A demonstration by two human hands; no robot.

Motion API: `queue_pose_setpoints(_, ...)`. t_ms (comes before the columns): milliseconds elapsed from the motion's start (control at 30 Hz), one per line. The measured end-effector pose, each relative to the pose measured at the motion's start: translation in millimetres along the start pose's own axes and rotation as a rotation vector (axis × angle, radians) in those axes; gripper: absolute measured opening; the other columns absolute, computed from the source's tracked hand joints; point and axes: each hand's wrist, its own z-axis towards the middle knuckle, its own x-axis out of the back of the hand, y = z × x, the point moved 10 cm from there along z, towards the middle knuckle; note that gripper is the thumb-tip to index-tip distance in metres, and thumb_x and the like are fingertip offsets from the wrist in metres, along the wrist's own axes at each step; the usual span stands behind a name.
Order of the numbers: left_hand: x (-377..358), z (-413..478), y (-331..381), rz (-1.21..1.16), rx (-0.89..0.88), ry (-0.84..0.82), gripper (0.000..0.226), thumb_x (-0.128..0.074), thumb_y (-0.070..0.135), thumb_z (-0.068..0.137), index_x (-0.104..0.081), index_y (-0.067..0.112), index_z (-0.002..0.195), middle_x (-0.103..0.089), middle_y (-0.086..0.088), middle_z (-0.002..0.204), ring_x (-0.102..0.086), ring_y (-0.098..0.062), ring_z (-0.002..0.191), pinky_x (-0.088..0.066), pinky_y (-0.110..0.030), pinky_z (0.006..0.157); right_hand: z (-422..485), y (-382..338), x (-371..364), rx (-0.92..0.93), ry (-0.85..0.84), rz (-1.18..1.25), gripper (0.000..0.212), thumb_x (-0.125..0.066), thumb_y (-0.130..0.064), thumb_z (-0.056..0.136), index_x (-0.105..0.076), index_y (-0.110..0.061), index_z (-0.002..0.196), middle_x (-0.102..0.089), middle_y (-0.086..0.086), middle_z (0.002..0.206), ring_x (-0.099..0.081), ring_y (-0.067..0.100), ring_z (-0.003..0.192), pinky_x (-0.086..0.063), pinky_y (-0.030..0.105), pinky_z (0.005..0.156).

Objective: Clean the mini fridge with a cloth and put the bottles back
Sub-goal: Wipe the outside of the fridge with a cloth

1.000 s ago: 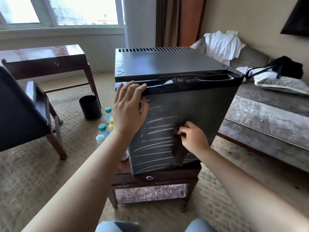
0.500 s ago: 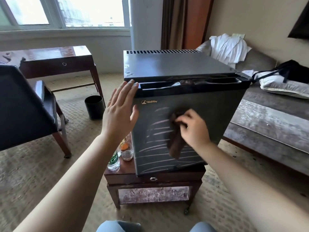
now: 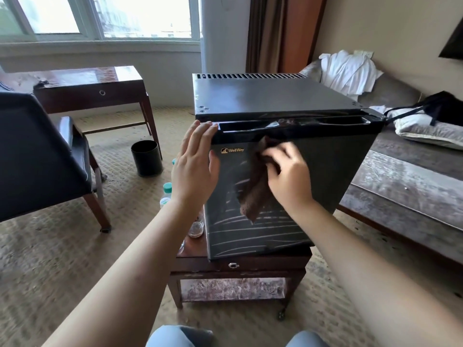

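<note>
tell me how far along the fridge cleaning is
Done: wipe streaks cover the lower half of the mini fridge door. In hand: the right hand pinches the cloth against the upper door, while the left hand lies flat at the door's top left corner. Left: the bottles stand outside, left of the fridge, and the door is closed, so the inside cannot be judged.

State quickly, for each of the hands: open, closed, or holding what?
Left hand: open, fingers straight, at the mini fridge door's top corner.
Right hand: holding the brown cloth against the door.
</note>
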Motion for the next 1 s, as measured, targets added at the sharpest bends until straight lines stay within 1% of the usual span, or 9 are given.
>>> queue_pose_setpoints(133,0.4,3.0,-1.7,0.006,-0.027,-0.055,0.050,-0.044,0.006,0.085,-0.050,0.009,0.135,-0.050,-0.004,0.139,-0.037,-0.022,0.136,-0.018,-0.014,0.112,-69.9,13.8,-63.4,-0.005,-0.275,-0.122,0.027,-0.069,0.004,0.067,-0.072,-0.015,0.087,-0.058,0.005,0.091,-0.060,0.027,0.085,-0.054,0.032,0.064)
queue_pose_setpoints(233,0.9,3.4,-2.2,0.032,-0.030,-0.083,0.050,-0.045,0.007,0.086,-0.050,0.010,0.136,-0.050,-0.003,0.139,-0.037,-0.021,0.136,-0.025,-0.020,0.111,-97.9,23.6,-82.6,-0.069,-0.413,-0.117,0.030,-0.073,0.006,0.064,-0.072,-0.016,0.084,-0.058,0.004,0.087,-0.061,0.029,0.082,-0.055,0.034,0.057)
queue_pose_setpoints(333,0.6,3.9,-3.0,0.031,-0.031,-0.091,0.050,-0.048,0.005,0.086,-0.050,0.011,0.136,-0.050,-0.002,0.140,-0.037,-0.020,0.136,-0.024,-0.020,0.111,-70.3,11.2,-66.6,-0.050,-0.354,-0.096,0.026,-0.070,0.004,0.070,-0.073,-0.015,0.088,-0.058,0.006,0.087,-0.062,0.032,0.081,-0.053,0.034,0.062)
queue_pose_setpoints(467,0.0,3.6,-4.4,-0.025,0.003,-0.073,0.049,-0.050,0.004,0.086,-0.051,0.011,0.134,-0.050,-0.001,0.139,-0.037,-0.020,0.136,-0.020,-0.015,0.112,2.7,-18.3,-12.3,-0.015,-0.040,0.002,0.023,-0.062,0.003,0.079,-0.071,-0.010,0.095,-0.057,0.009,0.096,-0.058,0.024,0.086,-0.048,0.029,0.076)
queue_pose_setpoints(533,-0.5,3.0,-4.2,-0.039,0.005,-0.073,0.049,-0.050,0.004,0.086,-0.051,0.011,0.134,-0.050,-0.002,0.139,-0.036,-0.020,0.137,-0.021,-0.018,0.114,14.7,-24.3,-2.6,0.001,0.035,0.029,0.024,-0.061,0.006,0.079,-0.070,-0.009,0.096,-0.056,0.009,0.097,-0.056,0.022,0.086,-0.046,0.023,0.077)
queue_pose_setpoints(600,-0.9,3.1,-4.9,-0.044,0.001,-0.078,0.050,-0.049,0.003,0.085,-0.051,0.010,0.135,-0.050,-0.002,0.139,-0.036,-0.020,0.137,-0.021,-0.019,0.114,1.2,-26.2,-15.6,0.025,0.009,0.020,0.024,-0.061,0.007,0.077,-0.070,-0.008,0.092,-0.057,0.009,0.095,-0.058,0.025,0.086,-0.048,0.027,0.078)
queue_pose_setpoints(833,-2.4,5.9,-9.2,-0.021,-0.035,-0.143,0.058,-0.049,0.001,0.080,-0.049,0.013,0.137,-0.048,0.000,0.140,-0.036,-0.019,0.136,-0.018,-0.012,0.112,-101.8,-6.3,-103.4,0.007,-0.426,-0.102,0.029,-0.072,0.009,0.062,-0.071,-0.013,0.080,-0.055,0.005,0.086,-0.060,0.028,0.077,-0.054,0.037,0.053)
queue_pose_setpoints(933,-0.8,6.6,-9.0,-0.020,-0.072,-0.162,0.057,-0.047,0.004,0.081,-0.049,0.014,0.137,-0.048,0.001,0.141,-0.036,-0.018,0.136,-0.022,-0.018,0.113,-86.6,-11.0,-91.9,0.001,-0.382,-0.093,0.028,-0.073,0.007,0.066,-0.072,-0.015,0.084,-0.056,0.003,0.087,-0.058,0.026,0.080,-0.054,0.035,0.056)
queue_pose_setpoints(1000,-0.1,6.8,-8.7,-0.030,-0.086,-0.159,0.057,-0.048,0.002,0.081,-0.049,0.013,0.137,-0.048,0.000,0.140,-0.037,-0.019,0.135,-0.026,-0.023,0.114,-50.7,-27.4,-67.8,0.036,-0.237,-0.077,0.026,-0.071,0.004,0.071,-0.072,-0.014,0.090,-0.058,0.005,0.091,-0.059,0.027,0.084,-0.054,0.034,0.065)
